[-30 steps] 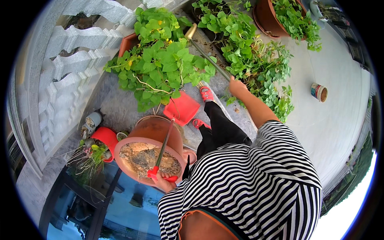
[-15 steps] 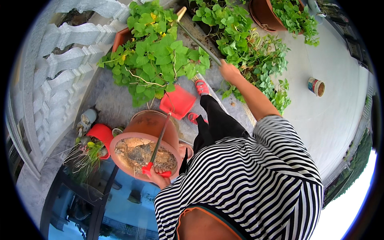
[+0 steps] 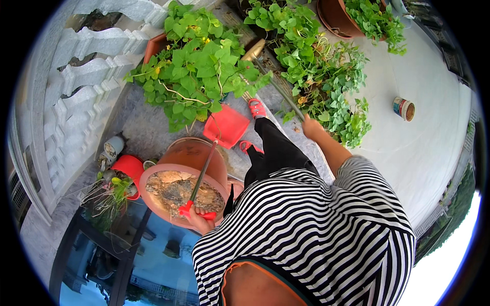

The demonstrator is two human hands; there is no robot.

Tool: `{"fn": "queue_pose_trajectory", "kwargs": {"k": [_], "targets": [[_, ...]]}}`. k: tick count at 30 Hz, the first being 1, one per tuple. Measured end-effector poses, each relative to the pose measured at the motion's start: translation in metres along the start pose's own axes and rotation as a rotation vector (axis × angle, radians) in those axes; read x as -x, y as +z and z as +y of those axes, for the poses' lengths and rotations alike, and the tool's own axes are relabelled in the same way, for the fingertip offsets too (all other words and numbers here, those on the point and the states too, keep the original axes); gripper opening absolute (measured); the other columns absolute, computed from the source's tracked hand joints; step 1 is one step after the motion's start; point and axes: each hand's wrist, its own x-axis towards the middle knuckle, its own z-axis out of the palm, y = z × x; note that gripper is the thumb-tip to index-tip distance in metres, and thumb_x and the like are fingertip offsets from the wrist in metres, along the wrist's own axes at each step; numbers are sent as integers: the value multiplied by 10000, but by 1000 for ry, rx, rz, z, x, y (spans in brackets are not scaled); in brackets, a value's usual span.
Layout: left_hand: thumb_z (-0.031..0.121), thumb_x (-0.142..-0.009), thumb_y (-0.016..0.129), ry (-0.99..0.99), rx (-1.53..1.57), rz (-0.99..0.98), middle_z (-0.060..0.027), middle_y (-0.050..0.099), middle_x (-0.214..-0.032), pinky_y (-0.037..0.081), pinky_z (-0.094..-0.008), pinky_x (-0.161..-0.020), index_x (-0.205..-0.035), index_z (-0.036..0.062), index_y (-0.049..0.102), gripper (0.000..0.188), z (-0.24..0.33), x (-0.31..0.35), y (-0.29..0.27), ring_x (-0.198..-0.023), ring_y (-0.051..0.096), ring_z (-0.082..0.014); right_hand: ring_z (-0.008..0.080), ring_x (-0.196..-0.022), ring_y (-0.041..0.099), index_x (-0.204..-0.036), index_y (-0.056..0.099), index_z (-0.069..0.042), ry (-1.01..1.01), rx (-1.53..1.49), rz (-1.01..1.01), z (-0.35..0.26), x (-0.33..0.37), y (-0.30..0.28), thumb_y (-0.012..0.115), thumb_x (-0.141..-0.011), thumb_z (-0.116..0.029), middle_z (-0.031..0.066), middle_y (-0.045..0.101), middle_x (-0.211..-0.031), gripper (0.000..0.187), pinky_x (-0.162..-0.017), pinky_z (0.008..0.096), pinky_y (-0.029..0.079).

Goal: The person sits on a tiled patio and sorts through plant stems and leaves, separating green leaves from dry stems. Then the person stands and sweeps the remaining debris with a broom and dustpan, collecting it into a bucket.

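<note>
My left hand (image 3: 200, 220) is wrapped round the red grip of a long-handled dustpan, over a large terracotta pot (image 3: 196, 153). The dustpan's red scoop (image 3: 227, 126) rests on the floor just beyond the pot, beside my red shoes. My right hand (image 3: 312, 126) is closed round the end part of a broom's long pole (image 3: 283, 93). The broom's tan head (image 3: 254, 50) is down between two leafy plants, a bright green one (image 3: 196, 66) on the left and a row of vines (image 3: 324, 76) on the right. Leaves partly hide the floor near the broom head.
A grey stone balustrade (image 3: 97, 76) runs along the left. Near it stand a red pot (image 3: 131, 173) and a small white pot (image 3: 113, 147). A brown pot (image 3: 342, 18) is at the far right, and a small bucket (image 3: 403, 109) lies on the pale floor. Glass doors (image 3: 163, 270) are at lower left.
My right hand has pulled back to the right and nearer, drawing the broom head toward me, between the plants. My left hand and the dustpan have barely moved.
</note>
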Motion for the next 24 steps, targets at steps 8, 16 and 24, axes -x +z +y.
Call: {"fn": "queue_pose_trajectory", "kwargs": {"k": [8,16,24], "targets": [[101,-885,480,7,36,-11,38,349,-589,329,-224,-421,-1082,82,468,199,-1,-9,-2,-467,349,-76,444,-875,596,-1281,379,-112,-19,-28,109,49,88,7,438,-902,-308,287,611,-928,431,-769,522,466],[83,-874,460,-64,47,-7,48,314,-557,303,-217,-402,-1116,74,475,242,-16,-49,-22,-440,315,-62,421,-910,595,-1230,416,-90,-201,-74,231,-123,-83,-66,427,-896,-283,276,609,-965,386,-792,507,465],[95,-865,450,-51,24,11,60,272,-550,282,-208,-381,-1166,90,463,301,-4,-29,6,-428,293,-47,368,-1139,527,-1229,487,-17,-87,-92,41,-256,-171,-163,432,-877,-177,229,526,-1240,390,-945,437,437]]}}
